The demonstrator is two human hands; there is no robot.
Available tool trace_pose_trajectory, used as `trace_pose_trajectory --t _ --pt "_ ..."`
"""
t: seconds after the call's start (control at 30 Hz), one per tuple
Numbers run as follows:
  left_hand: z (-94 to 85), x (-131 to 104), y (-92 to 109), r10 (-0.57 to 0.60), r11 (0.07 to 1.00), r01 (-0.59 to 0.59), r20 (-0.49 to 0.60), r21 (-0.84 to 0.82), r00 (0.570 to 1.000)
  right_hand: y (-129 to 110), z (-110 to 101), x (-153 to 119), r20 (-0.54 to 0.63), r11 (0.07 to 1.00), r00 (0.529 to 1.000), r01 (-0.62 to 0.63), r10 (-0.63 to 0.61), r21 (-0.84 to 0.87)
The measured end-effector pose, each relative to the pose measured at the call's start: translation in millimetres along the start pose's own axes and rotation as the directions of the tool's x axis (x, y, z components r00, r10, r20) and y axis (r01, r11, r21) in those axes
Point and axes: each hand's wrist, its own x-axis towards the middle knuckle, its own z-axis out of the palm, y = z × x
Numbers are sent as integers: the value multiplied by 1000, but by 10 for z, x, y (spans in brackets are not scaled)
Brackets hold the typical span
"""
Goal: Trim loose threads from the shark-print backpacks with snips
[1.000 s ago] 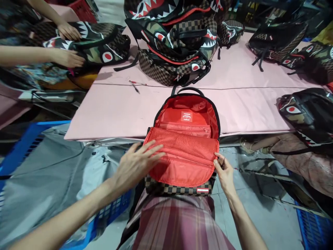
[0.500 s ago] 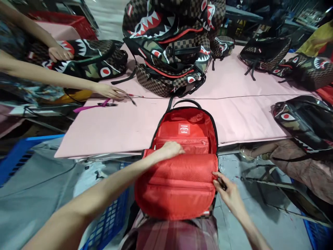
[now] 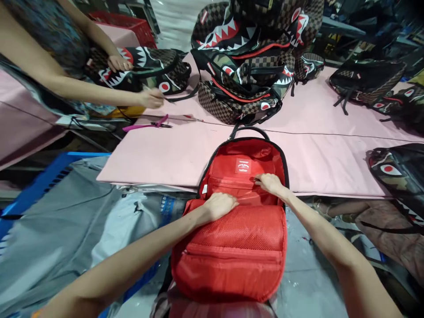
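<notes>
A backpack with red lining is lying wide open in front of the person, its lower end reaching the plaid-clothed lap and its top showing against the front edge of a pink table. The left hand is curling into a loose fist at the bag's opening, just above the mesh panel; whether it is gripping anything cannot be told. The right hand is closing its fingertips in a pinch beside the inner pocket's zipper, a small dark item poking out at the tips. Above it, a red label is carrying several pale lines of print, too small to read surely. A small white tag is showing at the lining's left side. Across the table, a co-worker's hand is holding a thin tool near pink-handled pliers.
</notes>
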Motion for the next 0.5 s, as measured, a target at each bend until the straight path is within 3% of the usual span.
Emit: trace_pose_trajectory --t 0.1,0.2,0.27,0.33,0.4,0.5 --pt "39 -17 -86 10 999 -11 -32 -32 999 250 -13 -205 -5 999 999 -34 34 -1" --pt "38 -6 -66 25 999 -29 -69 -46 997 340 -61 -304 -20 998 1000 -9 10 66" --pt "22 5 -58 -24 999 18 -191 -31 981 322 -98 -350 -47 983 998 50 -43 176" --pt "4 11 -96 -112 993 111 -386 -25 916 269 -134 -435 -64 951 995 98 -82 293" --pt "-6 3 -173 -159 987 147 -497 -63 853 203 -158 -577 -76 925 991 129 -109 357" --pt "-15 -79 -260 -88 992 40 -439 -117 894 109 -146 -867 -133 915 980 185 -146 359"
